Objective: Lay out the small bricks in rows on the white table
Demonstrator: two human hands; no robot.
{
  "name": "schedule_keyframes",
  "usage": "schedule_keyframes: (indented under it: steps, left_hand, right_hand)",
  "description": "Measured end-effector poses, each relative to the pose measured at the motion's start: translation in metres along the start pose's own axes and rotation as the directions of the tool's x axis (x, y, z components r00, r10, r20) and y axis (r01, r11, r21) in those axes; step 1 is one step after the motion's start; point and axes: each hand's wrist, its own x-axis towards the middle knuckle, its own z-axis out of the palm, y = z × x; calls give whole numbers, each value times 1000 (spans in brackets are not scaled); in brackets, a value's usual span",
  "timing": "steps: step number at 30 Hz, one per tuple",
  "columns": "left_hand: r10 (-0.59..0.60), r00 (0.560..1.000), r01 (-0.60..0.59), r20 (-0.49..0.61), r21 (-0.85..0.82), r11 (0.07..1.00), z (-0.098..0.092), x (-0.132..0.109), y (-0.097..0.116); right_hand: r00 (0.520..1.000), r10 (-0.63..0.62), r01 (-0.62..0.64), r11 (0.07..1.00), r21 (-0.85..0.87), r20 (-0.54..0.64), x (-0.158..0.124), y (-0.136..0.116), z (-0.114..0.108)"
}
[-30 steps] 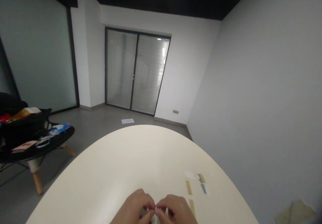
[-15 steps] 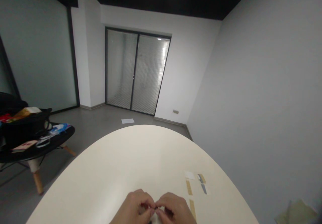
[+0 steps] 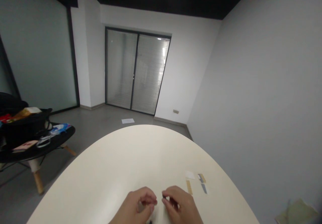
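Both my hands are low over the round cream table [image 3: 136, 153], a short gap between them. My right hand [image 3: 184, 205] pinches a small dark piece [image 3: 164, 197] between thumb and forefinger; its kind is too small to make out. My left hand [image 3: 138, 204] has curled fingers, their tips close to the thumb; whatever may be between them is hidden. Below the left thumb a bit of something dark [image 3: 150, 222] shows at the frame's bottom edge. Beyond my right hand lie a tan strip [image 3: 189, 187], a whitish piece [image 3: 190, 175], a tan-and-blue piece [image 3: 201, 178] and a blue-and-white piece [image 3: 204, 188].
A black chair [image 3: 59, 138] at left carries a black bag [image 3: 27, 126] and several small items. White paper [image 3: 127, 120] lies on the floor past the table. A grey wall [image 3: 264, 100] runs along the right; a yellowish object [image 3: 298, 210] sits at lower right.
My hands, whose fingertips met before, have drawn apart. The right hand moved to the right with the small dark piece and now covers a second tan strip.
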Motion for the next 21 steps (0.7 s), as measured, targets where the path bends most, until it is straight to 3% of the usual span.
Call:
schedule_keyframes:
  steps: [5,10,16,21]
  left_hand:
    - [-19,999,21,-45,61,998,-1,0,-4]
    - [6,999,0,-54,112,994,-2,0,-3]
    - [2,998,6,-64,126,992,-5,-1,2]
    - [-8,998,14,-62,107,994,-5,0,1]
  right_hand:
    - [970,168,-175,984,-28,-176,2,17,-19]
    - [905,312,-358,926,-120,-287,0,43,-41]
    - [807,494,-585,744,-324,-323,-14,79,-66]
    - [794,553,-599,645,-475,-252,-18,88,-72]
